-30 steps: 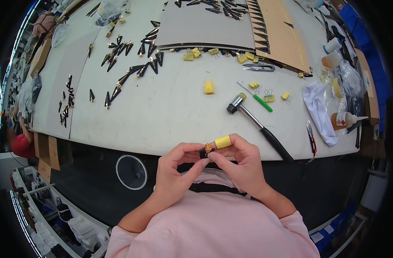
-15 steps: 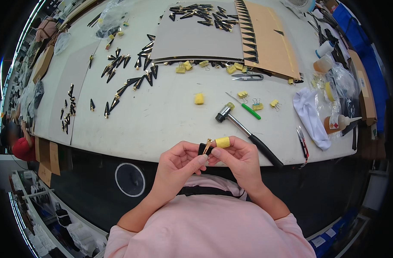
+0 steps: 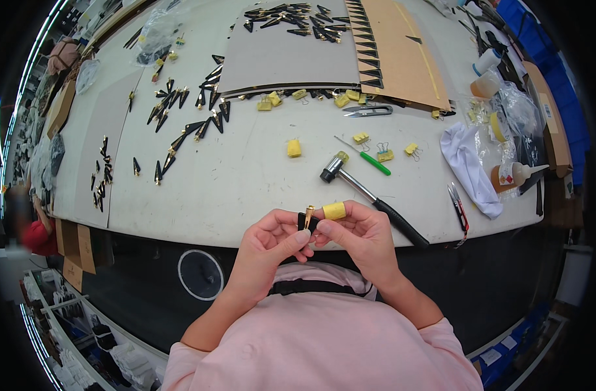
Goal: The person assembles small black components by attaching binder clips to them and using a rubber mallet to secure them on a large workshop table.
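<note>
Close to the table's near edge, my left hand point(image 3: 264, 246) pinches a small black tab with a gold metal fitting point(image 3: 309, 214) between thumb and fingers. The fitting stands nearly upright out of the black part. My right hand point(image 3: 365, 242) closes on the same tab from the right, thumb against its side. A yellow wrap point(image 3: 334, 210) goes round the right index finger. The tab's lower end is hidden behind my fingers. Beyond my hands lies a black-handled hammer point(image 3: 363, 189), and a small yellow block point(image 3: 293, 148) sits farther off.
Black pointed tabs with gold ends point(image 3: 171, 156) lie scattered at left; more rest on a grey board point(image 3: 285, 62). A brown board point(image 3: 405, 58) carries a row of black triangles. A green-handled awl point(image 3: 376, 163), yellow-padded binder clips point(image 3: 384, 155), snips point(image 3: 459, 208), white cloth point(image 3: 470, 166) and glue bottle point(image 3: 509, 176) lie rightward.
The gold fitting has tipped from a slant to nearly upright between my fingers. Both hands keep their grip. The view has shifted slightly, so the table's things appear a little farther left.
</note>
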A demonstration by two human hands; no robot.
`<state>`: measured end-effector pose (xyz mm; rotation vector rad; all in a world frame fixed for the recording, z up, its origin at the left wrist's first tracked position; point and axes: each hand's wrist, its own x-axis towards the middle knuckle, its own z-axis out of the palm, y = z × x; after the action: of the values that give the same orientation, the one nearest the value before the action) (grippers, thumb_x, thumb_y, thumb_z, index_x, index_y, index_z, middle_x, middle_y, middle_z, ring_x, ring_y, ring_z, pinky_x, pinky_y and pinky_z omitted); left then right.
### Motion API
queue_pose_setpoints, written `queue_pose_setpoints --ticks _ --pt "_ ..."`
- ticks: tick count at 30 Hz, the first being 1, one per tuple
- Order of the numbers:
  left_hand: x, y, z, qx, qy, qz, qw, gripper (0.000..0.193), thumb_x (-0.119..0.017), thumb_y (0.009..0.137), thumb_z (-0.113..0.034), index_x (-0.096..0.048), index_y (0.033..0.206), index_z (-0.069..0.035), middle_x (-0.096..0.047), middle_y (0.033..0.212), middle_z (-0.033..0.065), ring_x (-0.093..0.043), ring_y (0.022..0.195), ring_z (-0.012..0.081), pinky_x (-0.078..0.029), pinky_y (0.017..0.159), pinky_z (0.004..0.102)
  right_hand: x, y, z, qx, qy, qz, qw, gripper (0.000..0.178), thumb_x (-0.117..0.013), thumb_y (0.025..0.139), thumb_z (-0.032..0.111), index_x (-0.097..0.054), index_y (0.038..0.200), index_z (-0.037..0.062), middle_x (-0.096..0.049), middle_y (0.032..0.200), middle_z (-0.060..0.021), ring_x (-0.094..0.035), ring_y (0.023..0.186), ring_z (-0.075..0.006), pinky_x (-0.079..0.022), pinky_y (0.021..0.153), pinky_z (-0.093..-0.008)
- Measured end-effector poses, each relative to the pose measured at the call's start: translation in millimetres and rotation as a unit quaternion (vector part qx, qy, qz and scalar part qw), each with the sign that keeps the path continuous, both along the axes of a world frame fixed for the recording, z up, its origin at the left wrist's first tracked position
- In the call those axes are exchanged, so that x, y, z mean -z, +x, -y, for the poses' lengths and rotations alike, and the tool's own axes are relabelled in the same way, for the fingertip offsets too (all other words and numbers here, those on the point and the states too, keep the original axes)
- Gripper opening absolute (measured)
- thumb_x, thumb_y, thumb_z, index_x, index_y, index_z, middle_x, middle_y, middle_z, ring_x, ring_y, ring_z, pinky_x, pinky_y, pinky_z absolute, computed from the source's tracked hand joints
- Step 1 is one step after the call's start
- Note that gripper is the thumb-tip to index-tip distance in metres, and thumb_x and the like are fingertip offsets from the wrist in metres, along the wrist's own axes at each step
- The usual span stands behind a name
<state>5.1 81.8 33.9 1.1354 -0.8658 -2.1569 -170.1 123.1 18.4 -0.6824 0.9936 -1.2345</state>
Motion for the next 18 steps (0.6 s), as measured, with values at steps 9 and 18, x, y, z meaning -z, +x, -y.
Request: queue_pose_setpoints --ticks 9,18 --pt "1 -22 4 0.015 -0.146 0.035 0.989 0.017 -0.061 0.091 -0.002 -0.057 0.106 0.003 -0.066 0.096 0.0108 -0.065 0.083 0.0135 -0.054 0.072 0.0251 7 -12 -3 0.059 -0.006 0.012 0.998 0.018 -0.064 0.089 0.003 -0.062 0.106 -0.0050 -0.066 0.095 -0.0078 -0.064 0.083 -0.0094 -0.053 0.076 -0.0232" --pt "-1 -50 18 0.095 -0.208 0.089 0.969 0.017 -0.065 0.089 -0.003 -0.062 0.105 0.004 -0.064 0.093 0.0056 -0.062 0.081 0.0100 -0.050 0.066 0.0215 6 -34 -3 0.125 0.046 0.069 0.989 0.011 -0.064 0.087 0.004 -0.060 0.097 0.0002 -0.064 0.089 -0.0066 -0.061 0.076 -0.0115 -0.052 0.068 -0.0255"
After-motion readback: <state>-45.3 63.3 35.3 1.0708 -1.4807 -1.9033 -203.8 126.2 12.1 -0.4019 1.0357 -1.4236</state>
